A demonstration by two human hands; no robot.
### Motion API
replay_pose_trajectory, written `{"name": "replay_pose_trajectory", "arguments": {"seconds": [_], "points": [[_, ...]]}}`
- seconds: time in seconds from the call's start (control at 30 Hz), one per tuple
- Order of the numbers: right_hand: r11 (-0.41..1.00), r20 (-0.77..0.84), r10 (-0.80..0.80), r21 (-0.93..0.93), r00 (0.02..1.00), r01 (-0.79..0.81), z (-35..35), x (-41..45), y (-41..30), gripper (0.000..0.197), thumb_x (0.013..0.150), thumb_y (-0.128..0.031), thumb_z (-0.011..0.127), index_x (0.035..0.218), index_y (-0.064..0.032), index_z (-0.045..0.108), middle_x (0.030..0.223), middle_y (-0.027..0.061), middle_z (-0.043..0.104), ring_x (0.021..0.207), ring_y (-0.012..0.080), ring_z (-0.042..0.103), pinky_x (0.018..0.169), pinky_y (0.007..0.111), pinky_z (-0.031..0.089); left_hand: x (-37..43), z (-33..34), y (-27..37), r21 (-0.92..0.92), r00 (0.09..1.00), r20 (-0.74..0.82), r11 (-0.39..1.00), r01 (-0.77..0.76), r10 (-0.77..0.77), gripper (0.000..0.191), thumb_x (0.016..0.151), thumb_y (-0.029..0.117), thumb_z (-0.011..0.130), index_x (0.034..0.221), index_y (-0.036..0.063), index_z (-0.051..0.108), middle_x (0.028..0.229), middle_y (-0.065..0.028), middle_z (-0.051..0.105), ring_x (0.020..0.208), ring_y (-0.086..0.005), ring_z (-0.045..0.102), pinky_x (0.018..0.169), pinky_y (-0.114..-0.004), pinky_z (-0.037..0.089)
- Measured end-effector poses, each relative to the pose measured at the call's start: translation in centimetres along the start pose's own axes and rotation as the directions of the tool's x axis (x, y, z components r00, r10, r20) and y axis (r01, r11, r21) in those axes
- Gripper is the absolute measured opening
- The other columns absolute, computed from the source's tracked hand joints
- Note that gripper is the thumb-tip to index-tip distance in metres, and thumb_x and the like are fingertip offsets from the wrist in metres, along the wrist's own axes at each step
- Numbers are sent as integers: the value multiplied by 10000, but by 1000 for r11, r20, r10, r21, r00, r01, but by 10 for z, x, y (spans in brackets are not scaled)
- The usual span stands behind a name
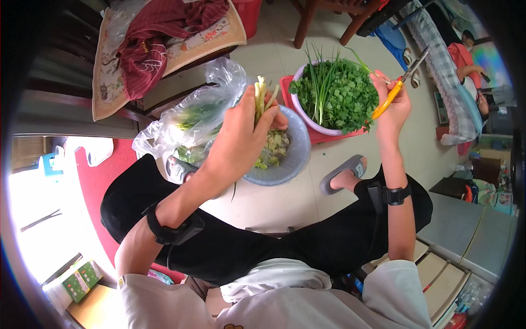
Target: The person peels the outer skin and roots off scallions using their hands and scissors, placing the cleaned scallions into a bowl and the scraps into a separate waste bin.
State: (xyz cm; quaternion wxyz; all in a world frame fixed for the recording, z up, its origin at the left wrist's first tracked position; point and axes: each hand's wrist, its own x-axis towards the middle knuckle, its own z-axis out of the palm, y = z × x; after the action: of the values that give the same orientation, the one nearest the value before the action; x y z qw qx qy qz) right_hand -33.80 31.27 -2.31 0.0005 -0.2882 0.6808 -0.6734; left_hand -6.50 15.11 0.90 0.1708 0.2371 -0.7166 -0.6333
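My left hand [238,135] is closed around a bunch of pale scallion stalks [260,96], cut ends pointing up. It is above a blue-grey basin [301,142] that looks lined with thin plastic and holds wilted leaf trimmings [274,148]. Raised on the right, my right hand [396,109] grips scissors [388,100] with yellow-orange handles, their blades pointing up and away. A single thin scallion [361,61] is also pinched in its fingertips. Beside that hand, a lilac basin [301,107] holds leafy coriander [353,94] with long scallions [323,88] laid on top.
A clear plastic bag [197,109] of greens is at the left by my foot. Under the lilac basin sits a red tray or stool [318,137]. A wooden bench with a floral mat [111,78] and maroon cloth [152,49] stands far left. At far right, another person [466,61] is by a checked bed.
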Motion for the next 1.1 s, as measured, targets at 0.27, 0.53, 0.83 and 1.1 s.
{"name": "replay_pose_trajectory", "arguments": {"seconds": [0.27,0.53,0.83,1.1], "points": [[996,53,-80,-45,995,83,13,-11,37,124,973,-44,638,933,20,541,1188,221,686,1096,209,687,843,237,508,0,-5,-3,-5,1000,-12,1000,-28,28,182,1048,69,497,1137,-88,473,919,-158,688,854,-199,707,809,-321,574],[968,54,179,-185,982,-167,9,-57,101,214,963,-28,649,1150,66,604,1041,100,705,883,115,649,794,241,525,4,-5,-2,2,1000,-16,1000,-13,13,177,1045,82,506,1116,-78,483,894,-153,701,844,-204,717,800,-320,573],[679,89,734,-107,673,-727,-14,-108,114,304,896,-95,743,1142,16,604,1055,86,691,904,163,691,787,257,557,4,-6,-3,24,999,-13,999,-30,30,162,1041,84,510,1062,-76,496,885,-160,708,841,-212,721,795,-328,570],[763,243,615,56,750,-644,34,-88,12,231,972,-181,679,862,-101,494,1070,125,708,827,146,659,765,284,520,2,3,-9,-220,991,137,975,25,6,138,1056,70,458,1148,-32,467,994,-107,643,890,-157,648,790,-285,508]]}}
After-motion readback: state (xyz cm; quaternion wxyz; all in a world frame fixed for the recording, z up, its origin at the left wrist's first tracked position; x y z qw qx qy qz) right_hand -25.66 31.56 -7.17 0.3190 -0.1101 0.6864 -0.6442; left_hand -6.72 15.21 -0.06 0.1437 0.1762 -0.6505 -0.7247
